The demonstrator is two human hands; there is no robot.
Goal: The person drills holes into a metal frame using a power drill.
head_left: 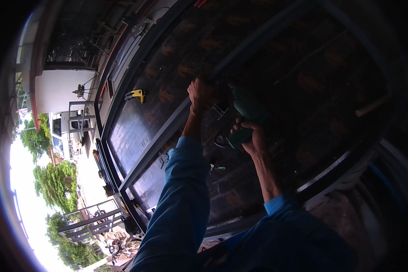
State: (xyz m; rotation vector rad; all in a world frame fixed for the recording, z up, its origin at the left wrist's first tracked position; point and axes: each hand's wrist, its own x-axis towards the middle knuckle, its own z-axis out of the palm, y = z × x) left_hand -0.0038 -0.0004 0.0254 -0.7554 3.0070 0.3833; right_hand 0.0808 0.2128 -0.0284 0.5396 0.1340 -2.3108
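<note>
My left hand (199, 94) is closed around a long grey metal bar (161, 130) that runs diagonally across a dark panel (136, 122). In my right hand (253, 136) is a green power drill (248, 105), its handle wrapped by my fingers. The drill's front end points up the view, to the right of my left hand; shadow hides its tip. Below the drill lie a small ring-shaped item (220, 141) and a small green-and-white piece (218, 168). Small metal pieces (163, 158) sit beside the bar, close to my left sleeve.
A yellow-and-black tool (136, 95) rests on the panel at left. A wooden handle (371, 106) lies at far right in shadow. Dark metal frame edges (105, 131) border the panel. Beyond are a metal rack (93, 222), a parked white vehicle (61, 136) and trees (54, 183).
</note>
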